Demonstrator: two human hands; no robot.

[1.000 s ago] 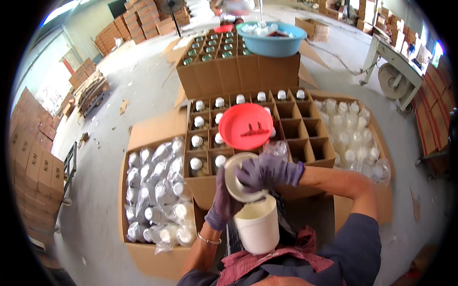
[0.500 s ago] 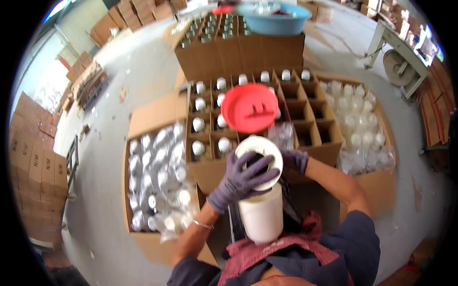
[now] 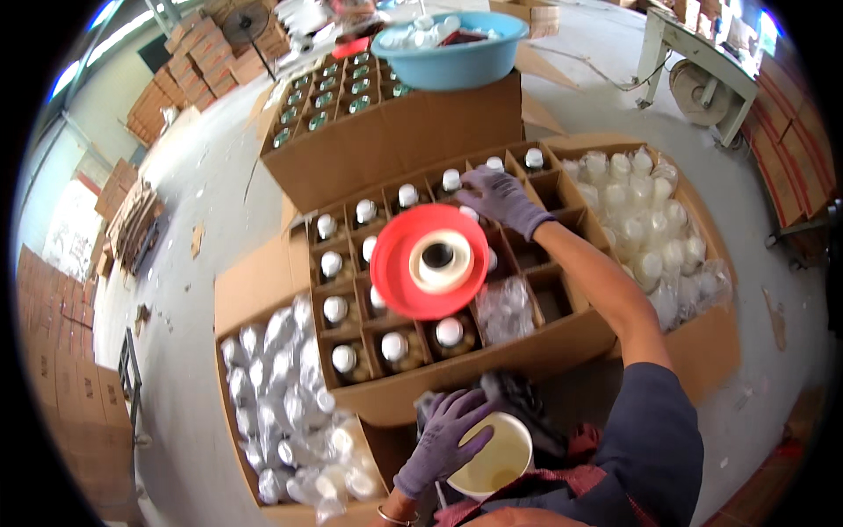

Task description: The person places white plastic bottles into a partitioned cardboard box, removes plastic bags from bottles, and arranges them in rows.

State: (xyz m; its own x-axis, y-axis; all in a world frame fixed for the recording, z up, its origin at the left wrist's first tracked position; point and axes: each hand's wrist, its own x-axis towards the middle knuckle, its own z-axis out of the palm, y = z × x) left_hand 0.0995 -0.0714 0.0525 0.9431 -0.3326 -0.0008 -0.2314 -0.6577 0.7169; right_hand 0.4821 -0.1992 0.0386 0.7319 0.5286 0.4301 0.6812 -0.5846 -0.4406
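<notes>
My right hand (image 3: 505, 200), in a purple-grey glove, reaches over a divided carton (image 3: 527, 344) of white-capped bottles. Its fingers extend toward a bottle cap (image 3: 450, 180) in the far row; contact is unclear. Another bottle's cap (image 3: 470, 213) shows under that hand. My left hand (image 3: 450, 439), gloved alike, has its fingers spread over the near-left rim of a white bucket (image 3: 518, 428). A pale residue shows inside the bucket. On the bottles sits a red basin (image 3: 386, 285), holding a cream ring-shaped piece (image 3: 428, 281) with a dark round centre.
Bagged bottles fill cartons at left (image 3: 272, 395) and right (image 3: 654, 220). Crumpled clear plastic (image 3: 507, 312) lies in the divided carton. Behind stands another carton (image 3: 395, 140) of bottles, with a blue basin (image 3: 448, 66) on it. A bench (image 3: 702, 61) stands at far right.
The cream ring-shaped piece has left my hands and lies in the red basin. My right hand has moved forward over the bottles. My left hand has dropped to the bucket. The view has shifted.
</notes>
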